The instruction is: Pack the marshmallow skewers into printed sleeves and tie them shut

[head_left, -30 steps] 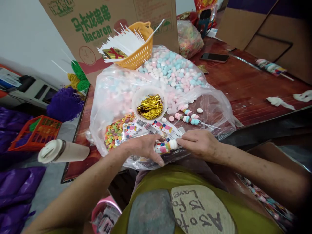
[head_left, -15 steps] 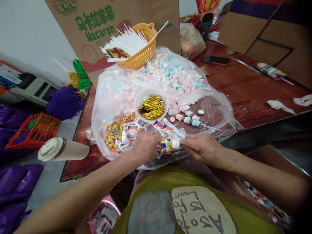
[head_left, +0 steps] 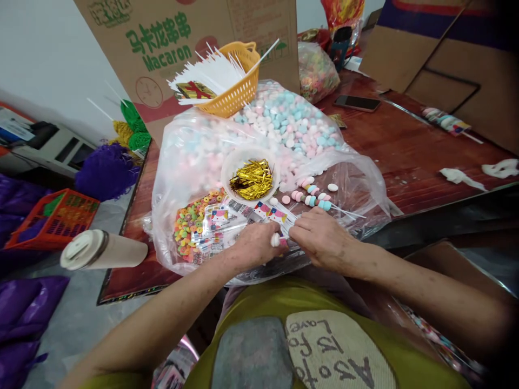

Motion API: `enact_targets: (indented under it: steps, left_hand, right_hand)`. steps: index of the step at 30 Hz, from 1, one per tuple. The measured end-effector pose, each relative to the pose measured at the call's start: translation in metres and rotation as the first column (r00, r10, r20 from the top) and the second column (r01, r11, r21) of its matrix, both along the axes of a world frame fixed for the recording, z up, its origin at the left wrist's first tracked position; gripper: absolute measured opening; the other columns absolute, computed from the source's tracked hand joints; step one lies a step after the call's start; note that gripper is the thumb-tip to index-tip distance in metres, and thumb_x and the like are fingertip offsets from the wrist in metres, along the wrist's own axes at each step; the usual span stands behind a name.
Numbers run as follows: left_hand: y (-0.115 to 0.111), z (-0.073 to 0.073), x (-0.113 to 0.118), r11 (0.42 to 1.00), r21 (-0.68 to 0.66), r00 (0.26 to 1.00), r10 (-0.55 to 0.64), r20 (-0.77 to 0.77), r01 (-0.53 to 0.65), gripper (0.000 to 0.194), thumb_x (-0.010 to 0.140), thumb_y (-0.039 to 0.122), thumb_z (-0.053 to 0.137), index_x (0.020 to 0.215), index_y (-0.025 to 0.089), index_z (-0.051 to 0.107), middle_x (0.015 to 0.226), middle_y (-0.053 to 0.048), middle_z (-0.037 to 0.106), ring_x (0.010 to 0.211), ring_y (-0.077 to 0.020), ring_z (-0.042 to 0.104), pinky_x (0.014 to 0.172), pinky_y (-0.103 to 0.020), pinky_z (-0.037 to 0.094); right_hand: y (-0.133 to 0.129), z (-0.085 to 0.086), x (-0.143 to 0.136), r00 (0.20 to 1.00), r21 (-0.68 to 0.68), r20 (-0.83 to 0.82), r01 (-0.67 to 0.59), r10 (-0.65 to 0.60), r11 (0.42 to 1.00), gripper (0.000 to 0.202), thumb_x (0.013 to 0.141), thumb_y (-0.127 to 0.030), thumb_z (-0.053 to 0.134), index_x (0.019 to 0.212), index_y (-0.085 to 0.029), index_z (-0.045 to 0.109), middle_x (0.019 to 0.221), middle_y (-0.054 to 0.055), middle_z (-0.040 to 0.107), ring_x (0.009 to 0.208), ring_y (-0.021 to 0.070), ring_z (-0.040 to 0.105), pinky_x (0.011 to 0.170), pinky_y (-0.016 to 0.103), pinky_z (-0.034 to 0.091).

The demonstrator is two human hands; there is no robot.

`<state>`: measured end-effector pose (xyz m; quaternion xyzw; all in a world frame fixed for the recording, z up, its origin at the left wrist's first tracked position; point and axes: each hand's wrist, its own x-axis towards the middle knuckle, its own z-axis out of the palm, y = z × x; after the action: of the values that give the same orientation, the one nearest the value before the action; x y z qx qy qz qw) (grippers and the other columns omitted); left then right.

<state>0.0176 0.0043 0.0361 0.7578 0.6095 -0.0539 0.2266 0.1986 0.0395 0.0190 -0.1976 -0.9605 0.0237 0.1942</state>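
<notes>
My left hand (head_left: 257, 243) is closed around a marshmallow candy skewer (head_left: 276, 240), whose white end pokes out by the thumb; most of it is hidden in the fist. Close to its right, my right hand (head_left: 322, 235) has its fingers pinched together over the edge of white sticks (head_left: 291, 217) and printed clear wrappers (head_left: 267, 210). What the pinch holds is hidden. Just beyond the hands is a white bowl (head_left: 227, 167) of gold twist ties (head_left: 253, 179). Two finished-looking candy skewers (head_left: 312, 199) lie to its right on the plastic.
Loose pastel marshmallows (head_left: 292, 119) and ring cereal (head_left: 190, 221) spread in a large clear bag. A yellow basket (head_left: 239, 89) of white sticks stands behind, before a cardboard box (head_left: 162, 32). A cup (head_left: 105, 249) lies at left; a phone (head_left: 357, 102) rests at right.
The skewer has turned in my left hand, so its white end now points up and less of it shows. My right hand has left that end and moved slightly up and left.
</notes>
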Motion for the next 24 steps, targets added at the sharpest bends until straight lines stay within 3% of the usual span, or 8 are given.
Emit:
enact_targets:
  steps: [2, 6, 8, 12, 14, 17, 20, 24]
  left_hand:
    - [0.002, -0.002, 0.003, 0.999, -0.044, 0.992, -0.008, 0.123, 0.013, 0.041, 0.072, 0.045, 0.062, 0.103, 0.019, 0.058, 0.09, -0.006, 0.067, 0.084, -0.0242, 0.062, 0.07, -0.032, 0.045]
    - [0.015, 0.007, -0.022, 0.971, -0.198, 0.924, -0.053, 0.378, 0.136, 0.091, 0.053, 0.049, 0.077, 0.13, 0.017, 0.04, 0.12, -0.011, 0.058, 0.107, -0.0272, 0.055, 0.088, -0.034, 0.043]
    - [0.022, 0.013, -0.04, 0.92, -0.317, 0.88, -0.057, 0.471, 0.229, 0.082, 0.053, 0.044, 0.079, 0.124, 0.018, 0.048, 0.121, -0.01, 0.058, 0.107, -0.026, 0.055, 0.088, -0.032, 0.043]
    - [0.023, 0.018, -0.051, 0.771, -0.523, 0.823, 0.0, 0.568, 0.362, 0.034, 0.066, 0.037, 0.07, 0.091, 0.017, 0.061, 0.081, -0.001, 0.067, 0.074, -0.0171, 0.062, 0.07, -0.027, 0.047]
    - [0.016, 0.018, -0.044, 0.863, -0.431, 0.871, -0.02, 0.492, 0.263, 0.027, 0.071, 0.038, 0.065, 0.088, 0.017, 0.06, 0.078, 0.0, 0.066, 0.071, -0.0157, 0.06, 0.067, -0.026, 0.046]
    - [0.003, 0.018, -0.033, 0.998, 0.008, 0.987, -0.058, 0.151, 0.057, 0.027, 0.076, 0.036, 0.06, 0.093, 0.016, 0.058, 0.085, -0.004, 0.066, 0.079, -0.0206, 0.061, 0.069, -0.03, 0.045]
    - [-0.007, 0.015, -0.027, 0.926, 0.35, 0.978, -0.076, -0.196, 0.142, 0.018, 0.075, 0.022, 0.057, 0.092, 0.014, 0.058, 0.085, -0.009, 0.066, 0.083, -0.0263, 0.06, 0.074, -0.038, 0.043]
    - [-0.008, 0.005, -0.023, 0.87, 0.452, 0.96, -0.077, -0.271, 0.197, 0.019, 0.072, 0.022, 0.06, 0.089, 0.015, 0.056, 0.081, -0.008, 0.065, 0.08, -0.0255, 0.06, 0.074, -0.037, 0.042]
  right_hand:
    - [0.002, -0.01, -0.005, 0.999, -0.013, -0.016, -0.029, 0.028, 1.0, 0.009, 0.075, -0.012, 0.048, 0.071, -0.016, 0.056, 0.068, 0.005, 0.056, 0.065, 0.0165, 0.042, 0.063, 0.031, 0.021]
    - [0.01, -0.012, 0.002, 0.997, 0.031, -0.051, -0.052, 0.054, 0.998, 0.016, 0.081, -0.011, 0.044, 0.071, -0.016, 0.056, 0.066, 0.004, 0.055, 0.066, 0.0162, 0.041, 0.064, 0.031, 0.023]
    - [0.012, -0.002, 0.007, 0.994, 0.095, -0.083, -0.061, 0.069, 0.994, 0.02, 0.083, -0.011, 0.041, 0.071, -0.015, 0.056, 0.065, 0.004, 0.053, 0.066, 0.0163, 0.04, 0.065, 0.031, 0.024]
    - [0.012, 0.016, 0.014, 0.992, 0.204, -0.086, -0.074, 0.094, 0.976, 0.024, 0.084, -0.008, 0.038, 0.068, -0.015, 0.055, 0.059, 0.002, 0.051, 0.063, 0.0159, 0.037, 0.067, 0.032, 0.024]
    - [0.013, 0.018, 0.019, 0.998, 0.206, -0.021, -0.06, 0.066, 0.977, 0.022, 0.081, -0.007, 0.04, 0.066, -0.016, 0.054, 0.06, 0.002, 0.052, 0.063, 0.0159, 0.038, 0.068, 0.033, 0.025]
    - [0.014, 0.015, 0.026, 0.999, 0.158, 0.038, -0.01, 0.004, 0.987, 0.018, 0.077, -0.006, 0.043, 0.066, -0.015, 0.054, 0.061, 0.003, 0.053, 0.062, 0.0158, 0.039, 0.068, 0.032, 0.025]
    - [0.014, 0.015, 0.028, 1.0, 0.078, 0.011, 0.019, -0.02, 0.997, 0.019, 0.078, -0.007, 0.043, 0.066, -0.015, 0.054, 0.061, 0.003, 0.054, 0.061, 0.0157, 0.041, 0.067, 0.032, 0.025]
    - [0.009, 0.02, 0.018, 0.999, -0.029, -0.034, -0.012, 0.011, 1.0, 0.019, 0.081, -0.01, 0.042, 0.068, -0.014, 0.055, 0.063, 0.004, 0.055, 0.063, 0.0159, 0.044, 0.064, 0.03, 0.025]
